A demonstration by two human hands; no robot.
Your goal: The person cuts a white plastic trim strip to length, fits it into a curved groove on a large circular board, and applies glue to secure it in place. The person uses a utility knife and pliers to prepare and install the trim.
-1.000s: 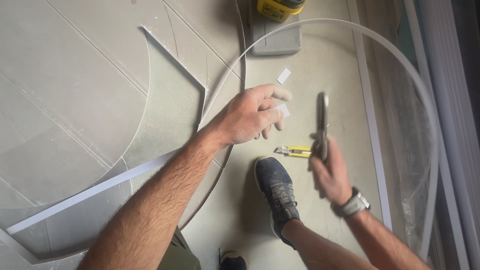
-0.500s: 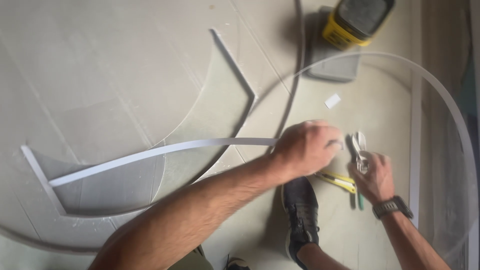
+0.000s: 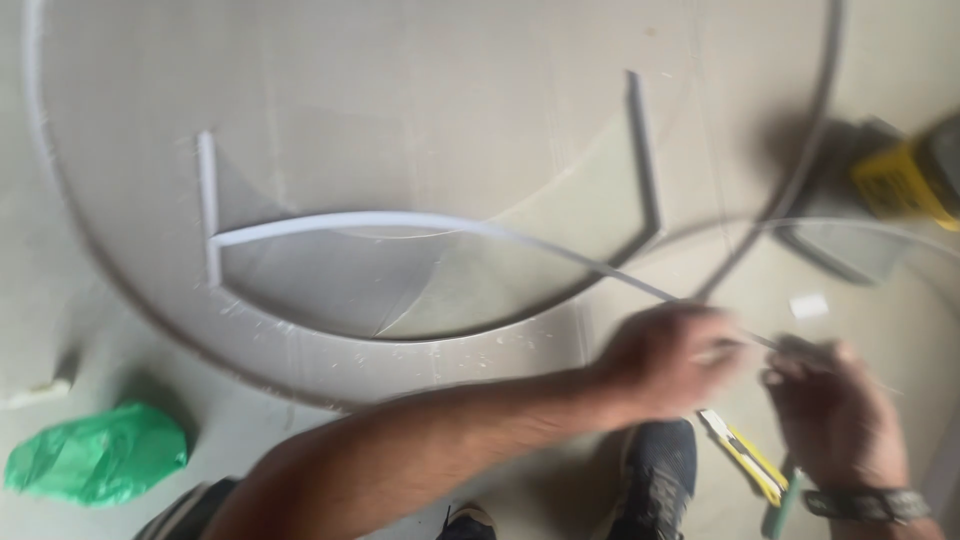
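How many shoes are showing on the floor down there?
2. One dark lace-up shoe sits at the bottom, below the left hand. The toe of a second dark shoe peeks in at the bottom edge, mostly cut off by the frame.

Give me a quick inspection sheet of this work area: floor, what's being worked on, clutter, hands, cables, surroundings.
Surface: pale floor with a large curved cut-out and white crumbs.
Job's things: long white strip, bent in an arc, one end at the left hand.
Clutter: green bag, yellow knife beside the shoe, yellow tool, small white scrap.
Hands: left hand grips the strip; right hand, wearing a watch, meets it at the strip's end; what it holds is blurred.
Cables: nothing seen.
Surroundings: clear curved sheet at right.
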